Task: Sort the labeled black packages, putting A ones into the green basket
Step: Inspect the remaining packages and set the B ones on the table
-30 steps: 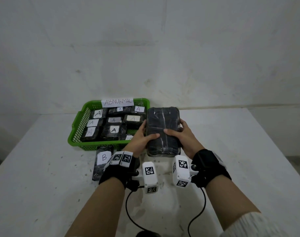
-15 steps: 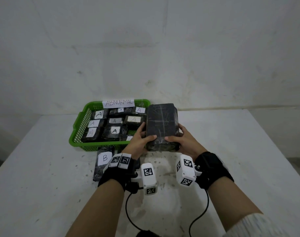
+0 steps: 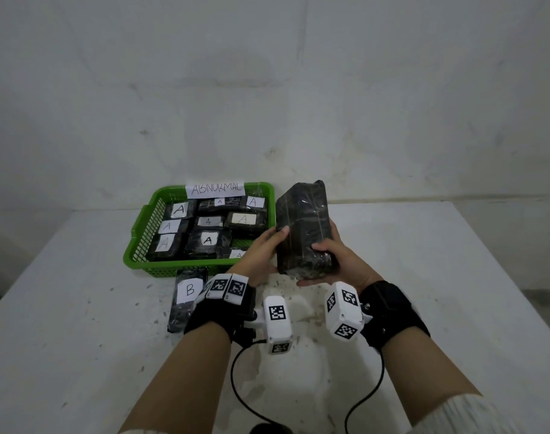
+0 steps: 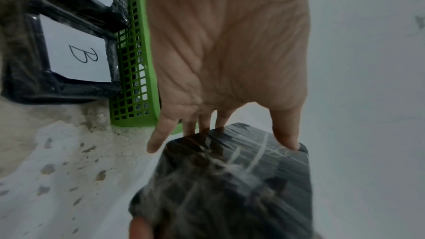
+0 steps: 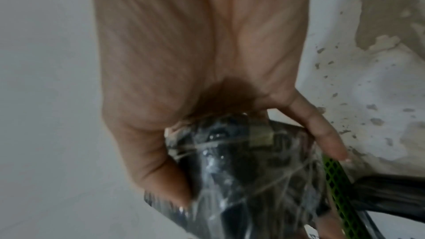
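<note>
Furthest left on the worktop (image 3: 63,339) lies a black package marked B (image 3: 187,297), flat, just in front of the green basket (image 3: 142,233). The basket is nearly full of packages marked A (image 3: 208,242).

My left hand (image 3: 261,250) is next: thumb laid on the near face of the package I am holding (image 3: 301,227), fingers reaching round behind its left edge. That grip is loose and spread, more steadying than clamping.

The package stands almost on end above the worktop, tilted, just right of the basket's right rim. The face toward me has no label that I can see, so I cannot tell yet whether it is an A.

My right hand (image 3: 336,261) cups the lower right corner, thumb across the front, fingers curled underneath, carrying most of the load.

I judge it a firm, fairly heavy block, since it keeps its shape on end. The wrapping is glossy plastic film, creased and likely slippery, so I would hold it by the long edges and a corner, not pinch the film, which could tear or slide.
</note>
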Demonstrator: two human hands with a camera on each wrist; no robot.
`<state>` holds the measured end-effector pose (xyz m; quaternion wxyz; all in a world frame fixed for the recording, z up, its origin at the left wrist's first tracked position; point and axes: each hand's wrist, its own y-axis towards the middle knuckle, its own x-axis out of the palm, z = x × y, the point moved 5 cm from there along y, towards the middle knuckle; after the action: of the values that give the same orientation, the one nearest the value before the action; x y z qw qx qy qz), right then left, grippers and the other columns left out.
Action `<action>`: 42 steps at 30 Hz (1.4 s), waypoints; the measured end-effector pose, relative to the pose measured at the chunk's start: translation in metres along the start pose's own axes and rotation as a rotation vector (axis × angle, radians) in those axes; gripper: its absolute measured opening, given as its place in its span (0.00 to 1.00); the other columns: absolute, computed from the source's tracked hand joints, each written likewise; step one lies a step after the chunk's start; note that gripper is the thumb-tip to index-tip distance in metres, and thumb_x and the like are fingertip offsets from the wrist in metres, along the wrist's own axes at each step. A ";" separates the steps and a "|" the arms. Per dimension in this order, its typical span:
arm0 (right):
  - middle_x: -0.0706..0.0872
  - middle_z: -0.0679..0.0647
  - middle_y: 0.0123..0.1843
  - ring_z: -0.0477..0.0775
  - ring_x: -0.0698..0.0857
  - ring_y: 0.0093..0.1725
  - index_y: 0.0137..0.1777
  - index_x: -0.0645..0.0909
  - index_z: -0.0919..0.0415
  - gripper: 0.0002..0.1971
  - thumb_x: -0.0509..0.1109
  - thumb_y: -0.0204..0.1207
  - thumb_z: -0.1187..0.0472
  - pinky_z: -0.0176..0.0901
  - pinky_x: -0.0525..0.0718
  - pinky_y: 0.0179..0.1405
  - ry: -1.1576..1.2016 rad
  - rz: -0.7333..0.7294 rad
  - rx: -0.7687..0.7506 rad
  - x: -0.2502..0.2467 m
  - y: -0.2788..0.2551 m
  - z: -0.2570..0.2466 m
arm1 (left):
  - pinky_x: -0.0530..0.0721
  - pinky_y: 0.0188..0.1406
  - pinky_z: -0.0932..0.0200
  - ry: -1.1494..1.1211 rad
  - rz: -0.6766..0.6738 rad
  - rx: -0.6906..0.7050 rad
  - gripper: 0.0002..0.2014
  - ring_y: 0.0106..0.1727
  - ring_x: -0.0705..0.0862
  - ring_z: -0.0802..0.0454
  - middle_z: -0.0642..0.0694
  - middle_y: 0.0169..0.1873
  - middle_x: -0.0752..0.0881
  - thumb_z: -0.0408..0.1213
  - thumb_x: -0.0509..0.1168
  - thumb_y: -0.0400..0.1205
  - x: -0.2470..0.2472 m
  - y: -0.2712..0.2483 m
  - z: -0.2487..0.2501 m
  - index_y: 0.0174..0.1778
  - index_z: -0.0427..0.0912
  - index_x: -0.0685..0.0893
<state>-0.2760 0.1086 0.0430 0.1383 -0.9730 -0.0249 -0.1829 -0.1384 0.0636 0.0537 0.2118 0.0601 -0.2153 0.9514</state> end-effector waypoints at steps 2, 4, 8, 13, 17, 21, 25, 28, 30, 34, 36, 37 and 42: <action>0.80 0.53 0.66 0.70 0.83 0.62 0.73 0.64 0.32 0.35 0.68 0.74 0.66 0.71 0.85 0.50 -0.001 0.018 -0.005 -0.001 0.000 0.001 | 0.85 0.49 0.49 0.046 -0.006 0.016 0.21 0.63 0.78 0.52 0.51 0.60 0.81 0.46 0.60 0.84 0.002 -0.003 0.006 0.73 0.45 0.73; 0.82 0.55 0.65 0.70 0.83 0.62 0.72 0.64 0.29 0.34 0.65 0.79 0.69 0.69 0.86 0.51 -0.006 0.004 -0.015 -0.001 0.000 0.002 | 0.83 0.49 0.50 0.108 -0.017 0.008 0.24 0.64 0.76 0.52 0.51 0.61 0.79 0.49 0.60 0.83 0.002 -0.004 0.008 0.75 0.48 0.70; 0.83 0.57 0.65 0.68 0.83 0.64 0.67 0.68 0.23 0.37 0.68 0.77 0.72 0.63 0.86 0.47 -0.099 -0.021 -0.026 0.004 -0.002 0.004 | 0.79 0.53 0.47 0.170 -0.005 0.012 0.38 0.67 0.76 0.48 0.46 0.72 0.74 0.47 0.67 0.79 0.003 -0.003 0.009 0.82 0.54 0.53; 0.83 0.58 0.60 0.63 0.85 0.58 0.67 0.71 0.29 0.29 0.68 0.79 0.67 0.66 0.84 0.48 -0.162 0.019 -0.041 0.004 -0.004 -0.001 | 0.83 0.50 0.48 0.154 0.064 0.038 0.44 0.62 0.81 0.46 0.40 0.67 0.79 0.36 0.72 0.76 -0.004 0.002 0.004 0.82 0.54 0.51; 0.79 0.58 0.66 0.63 0.83 0.63 0.70 0.70 0.35 0.28 0.70 0.78 0.65 0.76 0.82 0.56 -0.219 0.053 -0.046 0.004 -0.006 -0.002 | 0.81 0.57 0.40 0.145 0.058 0.025 0.44 0.69 0.77 0.42 0.41 0.70 0.77 0.41 0.71 0.76 -0.004 0.002 0.002 0.81 0.56 0.50; 0.79 0.56 0.66 0.60 0.83 0.64 0.65 0.73 0.34 0.28 0.70 0.77 0.70 0.73 0.83 0.57 -0.240 0.042 -0.027 0.004 -0.009 0.001 | 0.78 0.62 0.33 0.055 0.070 0.010 0.39 0.65 0.79 0.42 0.41 0.69 0.77 0.45 0.68 0.78 -0.004 0.001 0.003 0.80 0.56 0.52; 0.80 0.60 0.67 0.59 0.83 0.64 0.65 0.72 0.39 0.19 0.70 0.79 0.57 0.71 0.83 0.58 -0.217 0.089 0.001 0.005 -0.008 0.000 | 0.78 0.63 0.31 0.093 0.071 0.013 0.41 0.66 0.78 0.41 0.41 0.70 0.75 0.45 0.70 0.76 -0.001 -0.001 0.001 0.79 0.55 0.51; 0.80 0.62 0.65 0.60 0.84 0.62 0.66 0.71 0.46 0.19 0.71 0.78 0.58 0.71 0.84 0.56 -0.237 0.107 0.002 0.005 -0.008 -0.001 | 0.77 0.61 0.26 0.092 0.054 0.001 0.49 0.68 0.76 0.40 0.42 0.72 0.72 0.57 0.73 0.67 0.002 -0.005 0.001 0.79 0.59 0.51; 0.80 0.60 0.63 0.60 0.84 0.61 0.66 0.70 0.51 0.19 0.71 0.78 0.62 0.72 0.84 0.55 -0.265 0.088 0.013 0.005 -0.009 0.001 | 0.78 0.58 0.24 0.083 0.056 -0.010 0.55 0.69 0.75 0.37 0.42 0.72 0.71 0.63 0.77 0.59 0.003 -0.007 0.003 0.77 0.63 0.51; 0.79 0.59 0.60 0.59 0.82 0.60 0.65 0.70 0.55 0.18 0.70 0.78 0.63 0.71 0.83 0.53 -0.278 0.097 0.027 0.003 -0.009 0.002 | 0.80 0.54 0.24 0.106 0.080 -0.002 0.50 0.68 0.75 0.37 0.41 0.70 0.73 0.58 0.74 0.61 0.004 -0.006 0.005 0.75 0.64 0.51; 0.80 0.60 0.61 0.58 0.83 0.58 0.64 0.70 0.56 0.17 0.69 0.79 0.55 0.65 0.84 0.49 -0.266 0.110 0.035 0.005 -0.008 -0.001 | 0.80 0.52 0.23 0.099 0.075 -0.003 0.49 0.69 0.75 0.37 0.42 0.71 0.72 0.56 0.75 0.65 0.005 -0.008 0.006 0.76 0.64 0.50; 0.80 0.60 0.62 0.58 0.83 0.56 0.63 0.71 0.56 0.17 0.68 0.79 0.51 0.62 0.83 0.48 -0.264 0.118 0.043 0.005 -0.007 -0.003 | 0.80 0.51 0.23 0.097 0.066 -0.003 0.50 0.70 0.74 0.37 0.42 0.72 0.71 0.57 0.76 0.65 0.006 -0.009 0.006 0.76 0.63 0.49; 0.80 0.57 0.55 0.56 0.82 0.53 0.59 0.71 0.58 0.12 0.66 0.81 0.53 0.58 0.79 0.47 -0.289 0.167 0.034 0.005 -0.004 -0.008 | 0.76 0.50 0.18 0.019 0.035 -0.028 0.50 0.71 0.71 0.37 0.44 0.72 0.69 0.65 0.66 0.62 0.007 -0.010 0.004 0.77 0.61 0.48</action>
<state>-0.2746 0.1106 0.0534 0.1644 -0.9854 0.0334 -0.0285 -0.1401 0.0731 0.0623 0.1978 0.0442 -0.2276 0.9524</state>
